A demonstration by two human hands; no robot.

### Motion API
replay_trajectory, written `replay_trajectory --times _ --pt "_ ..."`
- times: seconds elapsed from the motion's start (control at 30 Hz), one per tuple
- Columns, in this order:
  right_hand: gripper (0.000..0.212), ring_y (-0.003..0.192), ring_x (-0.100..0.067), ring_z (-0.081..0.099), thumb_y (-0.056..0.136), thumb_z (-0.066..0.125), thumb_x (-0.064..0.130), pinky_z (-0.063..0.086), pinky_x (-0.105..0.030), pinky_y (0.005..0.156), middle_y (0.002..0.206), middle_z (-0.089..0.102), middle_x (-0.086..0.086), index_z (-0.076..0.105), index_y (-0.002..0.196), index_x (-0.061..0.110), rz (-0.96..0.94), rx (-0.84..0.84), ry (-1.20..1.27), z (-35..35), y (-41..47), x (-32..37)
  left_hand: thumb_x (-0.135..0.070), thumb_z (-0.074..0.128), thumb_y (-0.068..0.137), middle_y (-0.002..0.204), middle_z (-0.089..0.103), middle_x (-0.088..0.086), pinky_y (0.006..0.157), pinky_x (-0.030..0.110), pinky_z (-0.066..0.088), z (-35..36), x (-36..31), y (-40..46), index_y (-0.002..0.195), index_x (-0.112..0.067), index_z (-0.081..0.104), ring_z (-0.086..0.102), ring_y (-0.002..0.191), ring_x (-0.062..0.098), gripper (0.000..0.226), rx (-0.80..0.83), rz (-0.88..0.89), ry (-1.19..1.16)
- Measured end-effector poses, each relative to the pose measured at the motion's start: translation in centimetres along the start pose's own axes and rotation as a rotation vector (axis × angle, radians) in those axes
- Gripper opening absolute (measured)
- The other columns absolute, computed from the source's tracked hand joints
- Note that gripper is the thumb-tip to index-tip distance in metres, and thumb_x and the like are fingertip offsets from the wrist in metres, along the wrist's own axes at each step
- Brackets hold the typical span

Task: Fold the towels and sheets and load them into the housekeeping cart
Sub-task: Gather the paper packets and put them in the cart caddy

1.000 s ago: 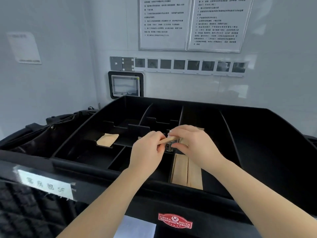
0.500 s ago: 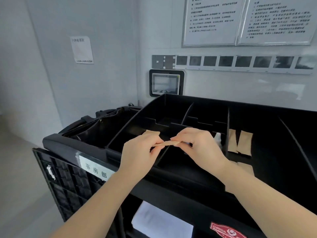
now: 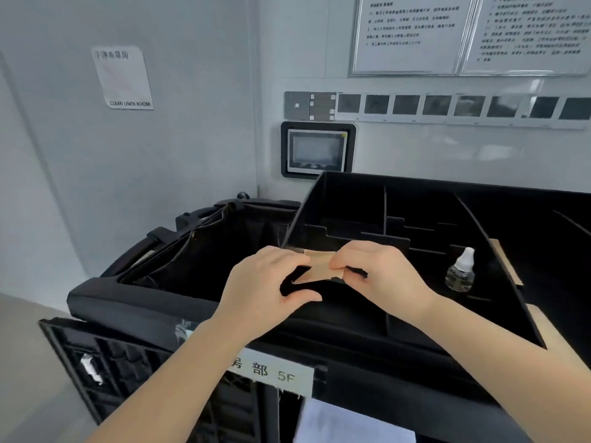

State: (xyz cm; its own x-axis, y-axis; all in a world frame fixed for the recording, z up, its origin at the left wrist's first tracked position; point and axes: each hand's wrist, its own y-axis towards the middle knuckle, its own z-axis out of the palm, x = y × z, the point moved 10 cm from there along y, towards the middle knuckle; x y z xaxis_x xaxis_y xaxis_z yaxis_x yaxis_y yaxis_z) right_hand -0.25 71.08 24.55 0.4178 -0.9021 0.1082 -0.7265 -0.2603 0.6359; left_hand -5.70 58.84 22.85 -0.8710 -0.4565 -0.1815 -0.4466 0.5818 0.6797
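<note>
Pinching a small flat tan paper packet (image 3: 320,266) between them, the left hand (image 3: 265,282) and right hand (image 3: 377,276) grip its opposite ends with curled fingertips, above the near left part of the black plastic housekeeping cart's divided top tray (image 3: 415,193). A small clear bottle with a white cap (image 3: 460,270) stands upright in a compartment to the right.

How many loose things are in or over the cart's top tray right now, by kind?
Tan paper packets: 2, one pinched between left hand and right hand, one in the tray
Clear dropper bottles: 1
Total: 3
</note>
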Motion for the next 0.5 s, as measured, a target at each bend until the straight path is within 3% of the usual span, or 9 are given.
replay_trajectory --times 0.07,0.13,0.3,0.5 --pt "0.02 0.086 -0.015 0.065 0.076 0.075 -0.001 0.056 -0.033 0.07 0.092 0.068 0.005 0.073 0.089 0.015 -0.041 0.053 -0.05 1.1 0.0 0.3 -0.073 0.058 0.071 0.122 0.062 -0.013 0.094 0.024 0.041 0.8 1.0 -0.5 0.125 -0.023 0.062 0.054 0.115 0.006 0.073 0.068 -0.001 -0.002" --pt "0.022 0.087 -0.017 0.065 0.074 0.074 -0.004 0.057 -0.034 0.068 0.092 0.068 0.005 0.072 0.086 0.015 -0.079 0.105 -0.076 2.2 -0.1 0.5 -0.077 0.047 0.076 0.135 0.053 -0.012 0.103 0.024 0.03 1.6 1.7 -1.2 0.134 -0.024 0.054 0.044 0.127 0.006 0.08 0.117 -0.009 0.003" --pt "0.021 0.089 -0.019 0.066 0.079 0.067 0.0 0.056 -0.037 0.07 0.098 0.068 0.001 0.073 0.092 0.017 -0.151 0.279 -0.069 5.4 -0.2 0.5 -0.062 0.023 0.094 0.151 0.037 -0.009 0.112 0.024 0.022 2.8 3.8 -2.3 0.146 -0.027 0.039 0.028 0.14 0.005 0.065 0.122 -0.123 -0.051" --pt "0.018 0.097 -0.017 0.065 0.088 0.064 0.008 0.055 -0.036 0.079 0.105 0.07 0.002 0.074 0.1 0.015 -0.223 0.451 -0.042 8.2 -0.7 0.6 -0.051 0.023 0.097 0.155 0.031 -0.011 0.117 0.03 0.023 3.6 4.9 -2.6 0.149 -0.028 0.033 0.019 0.144 0.004 0.058 0.147 -0.191 -0.046"
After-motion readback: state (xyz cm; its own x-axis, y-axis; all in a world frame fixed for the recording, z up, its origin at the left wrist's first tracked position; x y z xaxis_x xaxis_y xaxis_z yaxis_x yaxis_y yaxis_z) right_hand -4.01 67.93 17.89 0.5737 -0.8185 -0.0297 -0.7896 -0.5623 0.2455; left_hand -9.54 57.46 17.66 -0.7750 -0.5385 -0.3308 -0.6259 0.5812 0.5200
